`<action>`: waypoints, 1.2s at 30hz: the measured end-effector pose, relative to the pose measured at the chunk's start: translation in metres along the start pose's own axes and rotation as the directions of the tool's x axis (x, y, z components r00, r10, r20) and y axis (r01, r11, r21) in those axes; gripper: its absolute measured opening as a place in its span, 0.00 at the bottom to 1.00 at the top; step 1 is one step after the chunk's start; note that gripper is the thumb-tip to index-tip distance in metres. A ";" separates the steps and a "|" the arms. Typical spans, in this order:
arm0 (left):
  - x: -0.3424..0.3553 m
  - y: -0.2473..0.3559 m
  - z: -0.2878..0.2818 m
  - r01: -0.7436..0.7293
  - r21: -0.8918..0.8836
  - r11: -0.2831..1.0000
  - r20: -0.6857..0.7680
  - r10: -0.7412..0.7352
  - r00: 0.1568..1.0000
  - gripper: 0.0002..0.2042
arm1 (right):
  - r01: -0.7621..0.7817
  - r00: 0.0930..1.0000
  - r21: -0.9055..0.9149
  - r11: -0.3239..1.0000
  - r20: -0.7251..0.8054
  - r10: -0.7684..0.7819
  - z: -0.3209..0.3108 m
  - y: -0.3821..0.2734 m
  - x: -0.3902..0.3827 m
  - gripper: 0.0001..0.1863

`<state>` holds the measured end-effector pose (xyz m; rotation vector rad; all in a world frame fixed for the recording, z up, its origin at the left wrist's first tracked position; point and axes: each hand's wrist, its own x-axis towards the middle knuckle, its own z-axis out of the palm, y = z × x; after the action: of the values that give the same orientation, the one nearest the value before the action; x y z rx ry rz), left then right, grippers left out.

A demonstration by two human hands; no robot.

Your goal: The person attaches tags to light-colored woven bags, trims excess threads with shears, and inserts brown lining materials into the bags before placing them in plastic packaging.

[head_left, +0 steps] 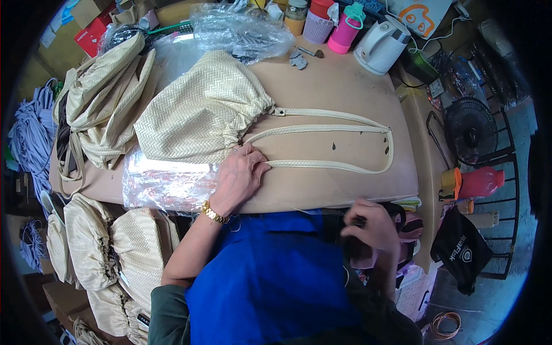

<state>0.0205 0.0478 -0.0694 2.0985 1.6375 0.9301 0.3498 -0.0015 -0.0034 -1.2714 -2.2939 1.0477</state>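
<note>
While the tan worktable (345, 86) fills the upper centre of the view, a cream woven bag (201, 112) lies flat on it, its gathered mouth turned to the right. From that mouth a long cream strap (336, 167) loops out across the tabletop and back. Beneath the bag's lower edge lies a clear plastic sleeve (158, 184), reaching the table's near edge. A heap of like cream bags (106, 98) rests at the table's left end, and more bags (115, 247) are stacked below it. A white kettle (380, 46) and a pink bottle (345, 30) stand at the far edge. The left hand (241, 175) presses down where strap meets bag, fingers curled onto the strap. The right hand (374, 224), blurred at the near edge, is clenched around a small dark object (357, 221) of uncertain kind.
</note>
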 end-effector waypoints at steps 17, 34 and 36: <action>0.005 -0.007 -0.004 0.017 -0.097 0.995 0.037 -0.013 0.999 0.05 | 0.151 0.982 -0.238 0.959 -0.073 -0.173 0.082 0.020 0.032 0.12; 0.036 -0.009 -0.023 0.385 -0.682 0.622 0.291 -0.252 0.923 0.11 | 0.157 0.960 -0.235 0.959 -0.190 -0.204 0.107 -0.018 0.097 0.23; 0.043 -0.008 -0.028 0.413 -0.654 0.634 0.317 -0.266 0.910 0.10 | 0.382 0.855 0.250 0.890 0.268 -0.443 0.120 -0.041 0.104 0.17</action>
<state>0.0017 0.0873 -0.0408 1.2392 1.2194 0.9786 0.1984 0.0176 -0.0627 -0.5179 -2.4671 1.3390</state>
